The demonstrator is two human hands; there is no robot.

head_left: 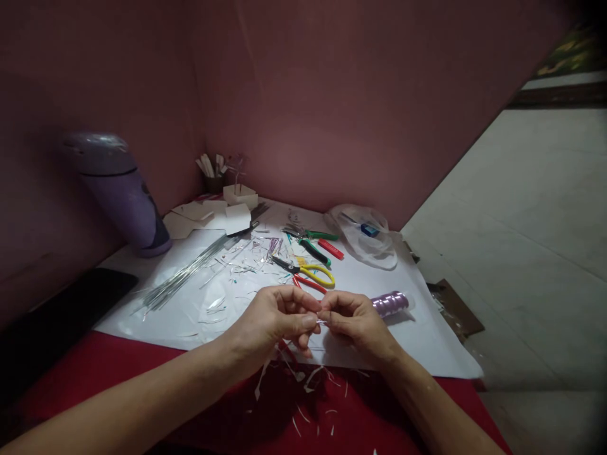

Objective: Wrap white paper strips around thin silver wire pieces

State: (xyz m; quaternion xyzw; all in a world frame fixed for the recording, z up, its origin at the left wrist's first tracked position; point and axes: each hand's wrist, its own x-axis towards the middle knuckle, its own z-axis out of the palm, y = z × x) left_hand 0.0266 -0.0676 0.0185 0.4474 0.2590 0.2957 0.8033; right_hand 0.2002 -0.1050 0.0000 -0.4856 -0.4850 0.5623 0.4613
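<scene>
My left hand (289,319) and my right hand (353,319) meet fingertip to fingertip above the front of the white paper (427,341). Both are closed in a pinch on a thin, shiny purple thread (322,322), which shows only as a short bit between the fingers; the rest is hidden. Just behind my right hand lies a spool of purple metallic thread (391,303). Beyond my hands are scissors with yellow and red handles (315,276) and green-and-black handled pliers (310,243). A red-handled tool is partly covered by my left hand.
A bundle of thin wires (187,272) lies on the left, near a purple tumbler (126,196). Thread and paper scraps (241,259) are scattered about. At the back are a red stick-like piece (331,249), a plastic bag (365,237) and a small white box (240,196).
</scene>
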